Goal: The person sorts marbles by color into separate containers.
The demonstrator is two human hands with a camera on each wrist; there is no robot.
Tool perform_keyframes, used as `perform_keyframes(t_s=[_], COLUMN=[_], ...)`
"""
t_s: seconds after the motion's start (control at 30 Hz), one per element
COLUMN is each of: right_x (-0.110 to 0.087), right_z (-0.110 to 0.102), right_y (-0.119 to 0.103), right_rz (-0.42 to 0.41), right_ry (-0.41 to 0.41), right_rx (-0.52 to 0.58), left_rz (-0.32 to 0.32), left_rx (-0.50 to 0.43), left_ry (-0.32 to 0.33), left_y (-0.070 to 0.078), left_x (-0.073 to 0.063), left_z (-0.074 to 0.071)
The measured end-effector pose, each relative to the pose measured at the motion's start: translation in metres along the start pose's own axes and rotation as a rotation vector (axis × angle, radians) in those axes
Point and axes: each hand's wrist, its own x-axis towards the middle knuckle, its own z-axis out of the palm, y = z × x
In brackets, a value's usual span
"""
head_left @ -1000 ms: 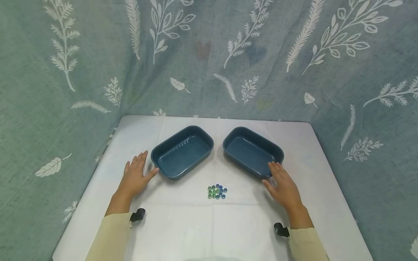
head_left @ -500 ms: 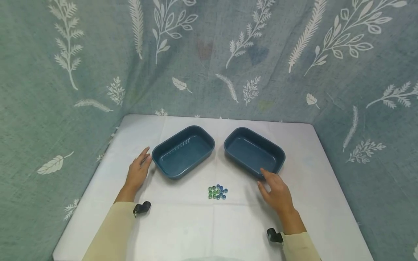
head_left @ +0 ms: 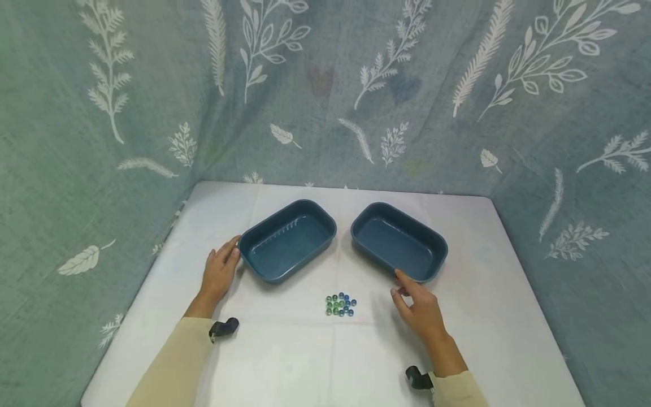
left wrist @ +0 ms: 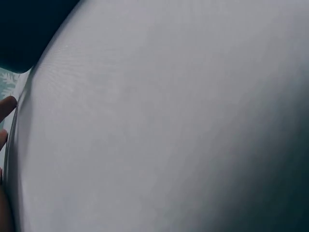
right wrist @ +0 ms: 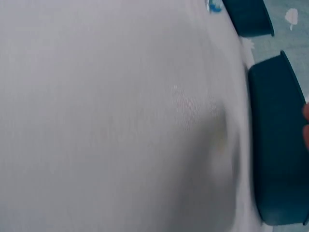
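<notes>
Two deep blue rectangular dishes stand angled on the white cloth in the head view: a left dish [head_left: 287, 268] and a right dish [head_left: 407, 249], with nothing inside either. Between and in front of them lies a small cluster of green and blue glass marbles [head_left: 341, 304]. My left hand [head_left: 218, 273] is beside the left dish, fingertips right at its left rim, fingers relaxed. My right hand [head_left: 418, 305] hovers at the front edge of the right dish, index finger extended and overlapping its rim, thumb pointing toward the marbles. It holds nothing.
A white cloth [head_left: 285, 362] covers the table. Grey-green fabric with white leaf prints [head_left: 325, 113] hangs around the back and sides. Each wrist carries a small black camera, such as the left wrist camera [head_left: 224, 328].
My right hand has moved left and nearer the front, from the right dish's outer corner toward the marbles. My left hand's spread fingers have drawn together at the left dish's rim.
</notes>
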Motion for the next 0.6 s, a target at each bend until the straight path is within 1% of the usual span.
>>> perform_keyframes(t_s=[0.1,0.17,0.2,0.3,0.47,0.6], right_x=[-0.002,-0.003,-0.003,-0.006,-0.006,-0.005], right_z=[0.008,0.014,0.018,0.025,0.031,0.036], right_y=[-0.008,-0.013,-0.015,-0.019,-0.021,-0.021], right_rz=[0.162,0.241,0.263,0.307,0.361,0.37], right_ry=[-0.115,-0.199,-0.232,-0.297,-0.329,-0.386], right_rx=[0.065,0.093,0.104,0.121,0.124,0.095], left_rz=[-0.04,-0.063,-0.069,-0.068,-0.05,-0.048], left_rx=[-0.016,-0.033,-0.044,-0.053,-0.051,-0.038], left_ry=[-0.005,-0.002,-0.001,-0.014,-0.031,-0.03], left_y=[-0.005,-0.006,-0.006,-0.005,-0.002,-0.001], left_x=[-0.002,-0.004,-0.004,-0.004,-0.001,0.001], left_z=[-0.001,-0.003,-0.005,-0.007,-0.005,0.001])
